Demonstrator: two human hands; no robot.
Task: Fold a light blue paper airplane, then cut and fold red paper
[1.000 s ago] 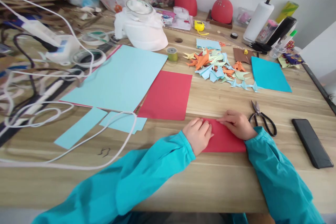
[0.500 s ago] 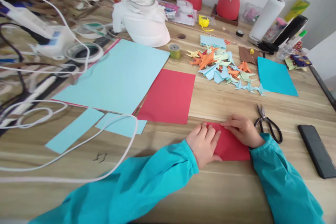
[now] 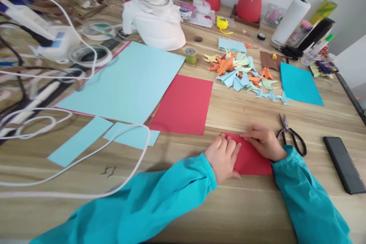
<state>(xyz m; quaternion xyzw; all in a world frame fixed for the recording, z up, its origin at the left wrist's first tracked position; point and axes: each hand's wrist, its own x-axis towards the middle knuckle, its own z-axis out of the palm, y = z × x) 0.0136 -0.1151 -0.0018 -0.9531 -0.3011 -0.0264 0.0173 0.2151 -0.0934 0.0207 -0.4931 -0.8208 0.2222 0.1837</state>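
Note:
A folded sheet of red paper (image 3: 251, 160) lies on the wooden table in front of me. My left hand (image 3: 223, 157) holds down its left end, fingers bent over the upper edge and thumb near the lower edge. At the upper edge, my right hand (image 3: 264, 142) pinches the paper between thumb and fingers. The left palm and fingers hide part of the sheet. Just beyond the right hand lie black-handled scissors (image 3: 291, 133), blades pointing away. A flat red square (image 3: 183, 106) of paper rests further off to the left.
Large light-blue sheets (image 3: 128, 80) and cut blue strips (image 3: 80, 141) lie left, with a white cable (image 3: 145, 148) looping across. Folded paper figures (image 3: 237, 72) are heaped at the back. A turquoise paper square (image 3: 300, 84) and a black phone (image 3: 344, 164) sit to the right.
Hardly anything differs. Both hands stay on the red paper in almost the same place; the left fingers shift very slightly.

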